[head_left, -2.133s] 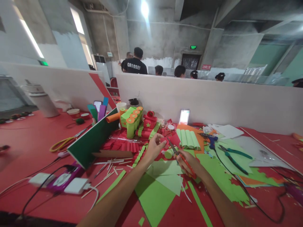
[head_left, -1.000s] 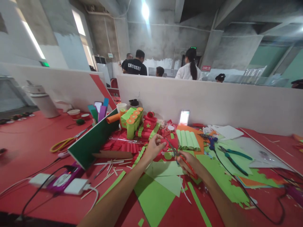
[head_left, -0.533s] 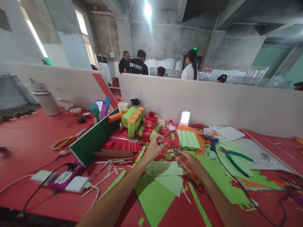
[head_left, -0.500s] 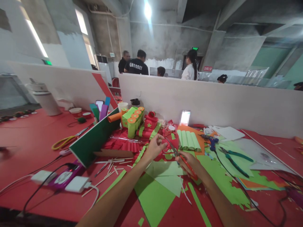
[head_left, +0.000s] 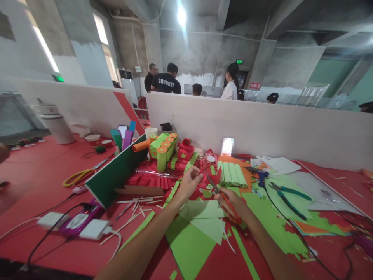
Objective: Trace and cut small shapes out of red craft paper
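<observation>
My left hand (head_left: 189, 182) pinches a small piece of red paper (head_left: 203, 178) above the red table (head_left: 35, 171). Red-handled scissors (head_left: 219, 193) are gripped in my right hand (head_left: 233, 205), and their blades point up and left at the red piece between my hands. Sheets of light green paper (head_left: 198, 229) lie on the table under both forearms. Just beyond the scissors lie green paper rolls (head_left: 232, 174) on an orange sheet.
A dark green board (head_left: 115, 173) leans at the left, with paper models (head_left: 170, 151) behind it. Chargers and cables (head_left: 75, 225) lie at the near left, yellow scissors (head_left: 80, 175) farther back. Green pliers (head_left: 287, 194) and a glue gun (head_left: 259, 173) are at the right. People stand behind a white partition (head_left: 262, 124).
My hands have stayed in place, with the scissors still at the red piece. The view has shifted slightly, and a person in white has stood up behind the partition.
</observation>
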